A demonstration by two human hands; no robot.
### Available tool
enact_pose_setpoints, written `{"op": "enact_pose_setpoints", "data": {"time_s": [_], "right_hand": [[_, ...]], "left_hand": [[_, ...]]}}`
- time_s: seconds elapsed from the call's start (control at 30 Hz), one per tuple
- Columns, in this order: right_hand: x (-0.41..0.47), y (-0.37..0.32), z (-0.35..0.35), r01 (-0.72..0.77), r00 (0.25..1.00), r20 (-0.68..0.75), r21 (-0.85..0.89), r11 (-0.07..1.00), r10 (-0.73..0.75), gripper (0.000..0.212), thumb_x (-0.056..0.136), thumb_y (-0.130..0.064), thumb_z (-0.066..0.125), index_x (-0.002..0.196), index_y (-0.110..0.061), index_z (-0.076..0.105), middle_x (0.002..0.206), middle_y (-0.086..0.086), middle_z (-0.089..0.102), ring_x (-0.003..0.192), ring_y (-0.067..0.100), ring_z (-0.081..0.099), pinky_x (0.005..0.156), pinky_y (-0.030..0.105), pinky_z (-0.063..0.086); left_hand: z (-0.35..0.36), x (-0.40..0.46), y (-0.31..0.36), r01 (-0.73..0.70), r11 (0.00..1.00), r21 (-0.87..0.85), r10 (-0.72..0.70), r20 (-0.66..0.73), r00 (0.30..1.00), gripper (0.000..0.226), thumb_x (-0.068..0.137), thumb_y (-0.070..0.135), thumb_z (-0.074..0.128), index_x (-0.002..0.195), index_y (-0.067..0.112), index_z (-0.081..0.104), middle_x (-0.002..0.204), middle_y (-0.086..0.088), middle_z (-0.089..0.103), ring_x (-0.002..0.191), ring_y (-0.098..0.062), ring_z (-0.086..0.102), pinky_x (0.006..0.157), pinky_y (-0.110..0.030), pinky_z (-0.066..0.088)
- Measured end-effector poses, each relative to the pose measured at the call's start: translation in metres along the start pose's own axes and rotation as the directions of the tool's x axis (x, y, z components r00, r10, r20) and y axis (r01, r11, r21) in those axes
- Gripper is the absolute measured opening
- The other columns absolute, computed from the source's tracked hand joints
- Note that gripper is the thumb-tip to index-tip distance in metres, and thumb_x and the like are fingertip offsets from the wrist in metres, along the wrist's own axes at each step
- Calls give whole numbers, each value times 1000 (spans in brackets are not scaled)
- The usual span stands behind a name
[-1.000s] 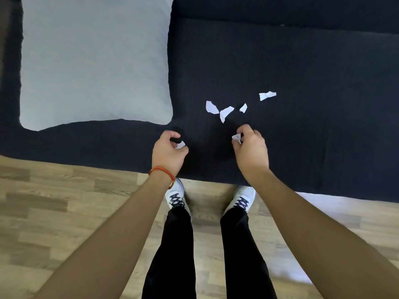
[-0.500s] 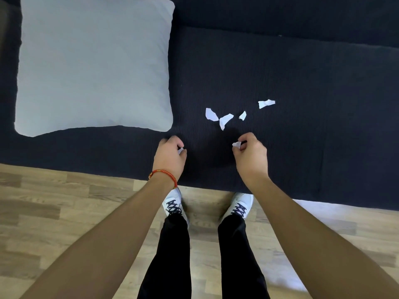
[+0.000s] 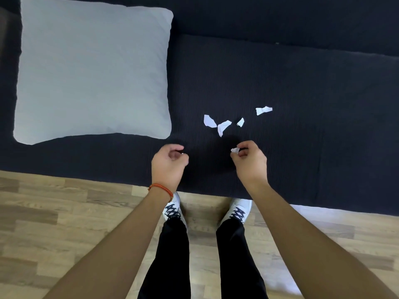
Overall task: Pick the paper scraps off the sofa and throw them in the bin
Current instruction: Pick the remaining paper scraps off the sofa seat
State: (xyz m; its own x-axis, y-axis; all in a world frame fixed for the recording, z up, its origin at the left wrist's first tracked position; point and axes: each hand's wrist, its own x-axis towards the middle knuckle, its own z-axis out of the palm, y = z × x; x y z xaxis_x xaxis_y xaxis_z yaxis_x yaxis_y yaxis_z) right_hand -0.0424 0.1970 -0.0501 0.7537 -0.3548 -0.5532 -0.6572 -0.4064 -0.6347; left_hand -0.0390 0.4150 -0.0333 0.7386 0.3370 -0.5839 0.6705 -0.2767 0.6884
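Observation:
Several white paper scraps lie on the dark sofa seat (image 3: 302, 83): one (image 3: 209, 121) at the left, one (image 3: 223, 126) beside it, a small one (image 3: 240, 122) and one (image 3: 263, 110) further right. My right hand (image 3: 248, 162) hovers near the seat's front edge and pinches a small scrap (image 3: 235, 150) between thumb and fingers. My left hand (image 3: 169, 164) is curled with a sliver of white paper (image 3: 182, 153) barely showing at its fingertips. No bin is in view.
A large grey cushion (image 3: 92, 70) lies on the sofa's left part. Wooden floor (image 3: 64, 212) runs along the sofa's front edge, where my legs and white shoes (image 3: 172, 209) stand.
Both hands have drawn slightly back toward the sofa's front edge with their scraps. The left hand's fingers have curled tighter, hiding most of its scrap. The loose scraps have not moved.

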Motion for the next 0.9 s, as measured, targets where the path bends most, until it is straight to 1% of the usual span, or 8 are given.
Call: {"op": "enact_pose_setpoints", "data": {"time_s": [0.1,0.23,0.37,0.47,0.57,0.73,0.8,0.9], "right_hand": [[-8,-6,-2,-54,999,4,132,990,54,11,97,-28,73,103,-26,65,89,1,72,87,21,75,76,36,64],[-38,-32,-6,12,1000,-8,229,973,-11,17,93,-23,78,101,-31,66,89,-3,73,85,17,75,79,32,63],[-76,-66,-7,157,984,41,243,957,-172,23,93,-15,78,107,-29,67,92,-10,71,86,7,71,75,17,57],[-91,-80,-7,264,960,33,242,934,-280,28,92,-14,78,109,-32,66,96,-12,69,91,7,69,76,14,55],[-95,-81,-4,336,939,9,193,922,-344,26,93,-13,78,110,-30,69,99,-11,67,91,8,67,74,15,55],[-96,-76,1,430,899,65,65,900,-434,27,93,-12,75,117,-24,72,104,-7,67,93,7,66,78,22,56],[-96,-74,-1,454,884,112,21,891,-453,37,94,-12,74,127,-28,69,112,-8,67,99,7,66,84,23,57],[-97,-73,-6,467,875,148,-11,884,-461,44,96,-16,73,137,-31,63,124,-10,68,115,4,64,97,10,49]], "left_hand": [[11,-23,20,270,807,-525,-215,164,963,25,93,-7,54,89,3,77,78,-6,69,77,-15,70,80,-32,63],[23,-37,35,353,559,-750,-261,244,934,24,82,-4,48,62,6,58,66,-5,54,64,-19,59,73,-41,64],[29,-42,53,383,436,-814,-285,279,917,30,82,-3,33,59,13,43,61,-2,39,57,-19,41,61,-32,53],[33,-41,54,411,401,-819,-259,329,908,17,74,8,44,58,15,46,70,-3,42,68,-23,46,73,-38,46],[34,-44,55,450,405,-796,-224,391,893,19,81,21,49,63,16,47,75,-5,46,70,-25,51,70,-36,46],[35,-55,70,521,347,-780,-239,464,853,42,101,45,49,67,20,47,60,3,51,50,-13,53,51,-23,46],[35,-56,71,533,313,-786,-254,471,845,38,99,45,54,70,20,51,70,4,54,58,-12,55,55,-25,49],[34,-57,72,505,333,-797,-250,441,862,36,101,40,55,74,17,57,77,1,62,75,-15,73,66,-27,60]]}}
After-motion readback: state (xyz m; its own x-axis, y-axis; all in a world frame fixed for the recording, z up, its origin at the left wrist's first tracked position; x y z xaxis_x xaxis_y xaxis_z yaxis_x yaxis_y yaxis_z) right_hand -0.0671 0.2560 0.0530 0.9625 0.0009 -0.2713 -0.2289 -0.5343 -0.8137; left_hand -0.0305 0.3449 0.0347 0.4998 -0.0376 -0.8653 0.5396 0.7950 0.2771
